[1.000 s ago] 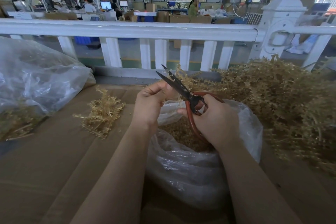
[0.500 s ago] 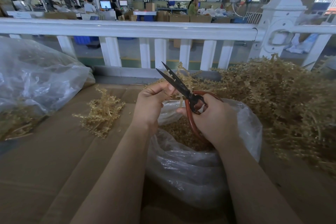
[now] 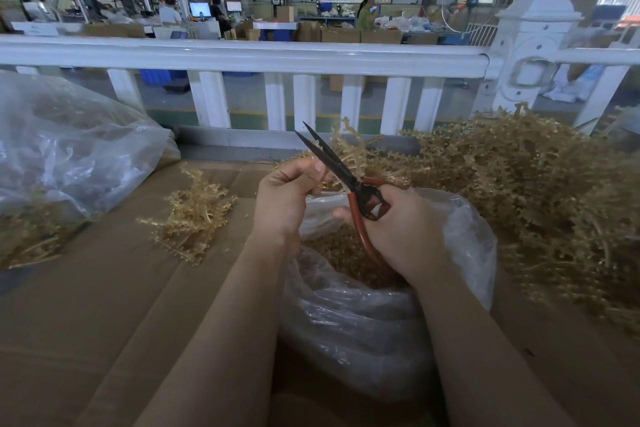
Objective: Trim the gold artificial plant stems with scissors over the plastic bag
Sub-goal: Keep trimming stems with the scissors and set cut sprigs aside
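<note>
My right hand (image 3: 401,225) grips red-handled scissors (image 3: 349,184); the dark blades point up and left and stand slightly apart. My left hand (image 3: 287,198) pinches a gold plant stem (image 3: 349,152) just left of the blades, its sprig rising behind them. Both hands hover over an open clear plastic bag (image 3: 363,322) that holds gold trimmings. A big heap of gold stems (image 3: 526,191) lies to the right.
A small pile of gold stems (image 3: 194,215) lies on the brown cardboard surface (image 3: 104,305) to the left. A large clear bag (image 3: 69,149) with more stems sits at far left. A white railing (image 3: 242,55) runs behind; workers and boxes are beyond it.
The scissors and my left hand have risen slightly, and the blades stand a little narrower. The stem stays pinched in my left hand.
</note>
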`<state>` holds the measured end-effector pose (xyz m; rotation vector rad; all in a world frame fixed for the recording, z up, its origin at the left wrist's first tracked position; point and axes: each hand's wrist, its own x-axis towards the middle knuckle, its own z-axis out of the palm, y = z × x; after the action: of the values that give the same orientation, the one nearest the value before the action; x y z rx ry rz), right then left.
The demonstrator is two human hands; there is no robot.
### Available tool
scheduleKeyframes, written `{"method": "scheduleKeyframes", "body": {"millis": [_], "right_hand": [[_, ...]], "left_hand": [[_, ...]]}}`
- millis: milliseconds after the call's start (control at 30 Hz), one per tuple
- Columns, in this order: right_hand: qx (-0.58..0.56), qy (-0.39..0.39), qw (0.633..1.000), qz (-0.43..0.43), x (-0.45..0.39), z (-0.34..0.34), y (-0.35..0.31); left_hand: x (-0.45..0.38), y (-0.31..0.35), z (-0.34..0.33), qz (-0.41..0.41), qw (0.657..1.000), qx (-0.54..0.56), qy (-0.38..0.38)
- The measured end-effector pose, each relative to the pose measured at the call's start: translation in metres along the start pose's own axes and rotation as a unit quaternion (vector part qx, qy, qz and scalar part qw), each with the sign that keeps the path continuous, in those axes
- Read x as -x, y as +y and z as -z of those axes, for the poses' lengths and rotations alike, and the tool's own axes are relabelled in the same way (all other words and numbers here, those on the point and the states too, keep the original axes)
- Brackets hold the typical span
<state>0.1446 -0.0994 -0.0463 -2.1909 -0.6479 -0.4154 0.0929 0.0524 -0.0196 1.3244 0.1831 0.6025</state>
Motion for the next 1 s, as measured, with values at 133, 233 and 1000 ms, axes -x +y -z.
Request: {"method": "scheduleKeyframes", "body": {"millis": [133, 233, 1000], "right_hand": [[-0.006, -0.040, 0.999, -0.013, -0.0010, -0.0005, 0.0019], [-0.017, -0.037, 0.999, -0.034, -0.0005, -0.0016, 0.0039], [-0.135, 0.026, 0.987, -0.086, -0.0042, -0.0039, 0.0047]], "left_hand": [[-0.0007, -0.0014, 0.0007, 0.024, 0.998, 0.021, 0.047], [-0.0018, -0.0026, 0.0044, 0.043, 0.997, 0.021, 0.057], [-0.0020, -0.0078, 0.0018, 0.035, 0.998, -0.045, -0.022]]}}
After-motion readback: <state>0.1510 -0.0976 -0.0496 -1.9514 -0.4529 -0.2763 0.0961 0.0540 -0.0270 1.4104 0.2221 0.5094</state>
